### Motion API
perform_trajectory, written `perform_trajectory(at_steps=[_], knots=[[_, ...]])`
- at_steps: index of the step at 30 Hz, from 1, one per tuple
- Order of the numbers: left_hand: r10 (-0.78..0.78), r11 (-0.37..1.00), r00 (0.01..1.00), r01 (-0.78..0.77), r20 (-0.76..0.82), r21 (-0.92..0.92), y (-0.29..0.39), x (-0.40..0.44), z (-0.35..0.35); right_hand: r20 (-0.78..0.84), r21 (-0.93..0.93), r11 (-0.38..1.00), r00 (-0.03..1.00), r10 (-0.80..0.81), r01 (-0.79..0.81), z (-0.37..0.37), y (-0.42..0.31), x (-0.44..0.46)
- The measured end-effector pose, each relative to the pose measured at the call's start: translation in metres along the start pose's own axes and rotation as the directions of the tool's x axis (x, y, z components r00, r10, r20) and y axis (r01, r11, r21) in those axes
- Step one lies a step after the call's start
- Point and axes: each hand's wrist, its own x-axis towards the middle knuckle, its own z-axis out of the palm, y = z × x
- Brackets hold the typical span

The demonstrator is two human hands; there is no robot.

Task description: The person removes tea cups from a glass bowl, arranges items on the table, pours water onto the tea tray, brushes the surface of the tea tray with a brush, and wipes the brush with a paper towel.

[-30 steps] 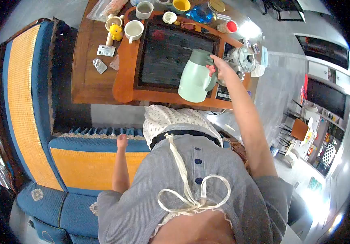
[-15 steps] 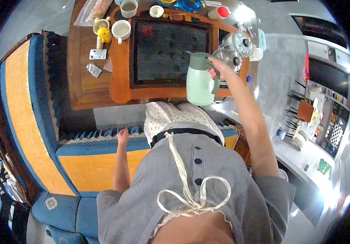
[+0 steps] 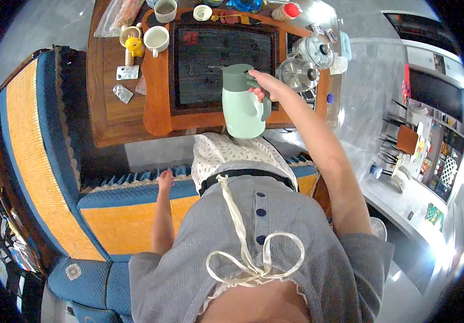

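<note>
My right hand [image 3: 265,86] is closed round the handle of a pale green thermos jug [image 3: 242,113] with a darker green top. The jug hangs nearly upright at the near edge of the wooden tea table [image 3: 114,121], in front of the dark tray panel [image 3: 221,70] set in it. Away from the table, my left hand [image 3: 165,179] hangs low over the blue and yellow sofa [image 3: 135,220]; it holds nothing I can see, and its fingers look loosely apart.
Two glass-lidded pots, one a metal kettle [image 3: 298,74] and one a clear pot [image 3: 318,51], stand right of the tray. A white cup [image 3: 156,40], a grey cup [image 3: 165,11], a yellow figurine [image 3: 134,46] and a foil packet [image 3: 123,93] are at the left.
My right hand has carried the thermos jug to the left along the table's near edge, uncovering more of the metal kettle. My left hand stays about where it was.
</note>
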Motion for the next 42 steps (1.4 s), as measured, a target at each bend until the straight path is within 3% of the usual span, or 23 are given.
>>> perform_trajectory(at_steps=[4, 8, 14, 17, 21, 23, 24, 26, 29, 32, 35, 38, 42], knots=[[-0.006, 1.0, 1.0, 0.006, -0.008, -0.02, 0.01, -0.006, 0.003, -0.092, -0.006, 0.999, 0.995, -0.034, 0.033, -0.004, 0.008, -0.005], [0.002, 1.0, 0.999, -0.003, -0.034, -0.031, 0.014, -0.007, 0.004, -0.109, 0.058, 0.998, 0.993, 0.042, -0.036, -0.026, 0.024, -0.007], [-0.036, 0.999, 0.999, 0.037, -0.039, 0.009, 0.022, 0.003, -0.004, -0.224, 0.193, 0.973, 0.971, -0.086, 0.13, -0.055, 0.057, -0.027], [0.027, 0.999, 1.0, -0.027, -0.005, -0.019, 0.029, 0.006, -0.009, -0.256, 0.266, 0.948, 0.961, -0.106, 0.176, -0.061, 0.057, -0.041], [-0.005, 1.0, 0.996, 0.005, -0.088, 0.001, 0.062, -0.009, -0.008, -0.25, 0.344, 0.909, 0.956, -0.155, 0.238, -0.072, 0.048, -0.063], [-0.006, 0.999, 0.993, 0.002, -0.114, -0.036, 0.068, -0.012, -0.01, -0.275, 0.313, 0.883, 0.923, -0.268, 0.35, -0.069, 0.031, -0.081], [-0.011, 0.999, 0.995, 0.008, -0.1, -0.031, 0.069, -0.013, -0.012, -0.288, 0.344, 0.89, 0.936, -0.204, 0.3, -0.068, 0.019, -0.092], [-0.017, 0.999, 0.997, 0.015, -0.074, -0.029, 0.068, -0.01, -0.016, -0.296, 0.375, 0.867, 0.929, -0.222, 0.327, -0.072, 0.0, -0.105], [0.14, 0.974, 0.989, -0.147, -0.051, -0.172, 0.052, -0.011, -0.017, -0.295, 0.323, 0.831, 0.882, -0.367, 0.454, -0.084, -0.029, -0.118], [-0.03, 0.991, 0.999, 0.033, 0.029, -0.128, 0.048, -0.018, -0.02, -0.389, 0.249, 0.786, 0.802, -0.453, 0.565, -0.083, -0.077, -0.14], [-0.093, 0.983, 0.995, 0.087, -0.026, -0.163, 0.042, -0.028, -0.008, -0.449, 0.269, 0.74, 0.76, -0.47, 0.617, -0.103, -0.122, -0.135], [-0.136, 0.964, 0.991, 0.13, -0.009, -0.23, 0.038, -0.041, 0.001, -0.368, 0.167, 0.644, 0.653, -0.662, 0.746, -0.104, -0.186, -0.135], [-0.023, 0.973, 0.999, 0.013, -0.041, -0.231, 0.017, -0.054, 0.009, -0.322, 0.12, 0.531, 0.539, -0.779, 0.839, -0.106, -0.278, -0.09]])
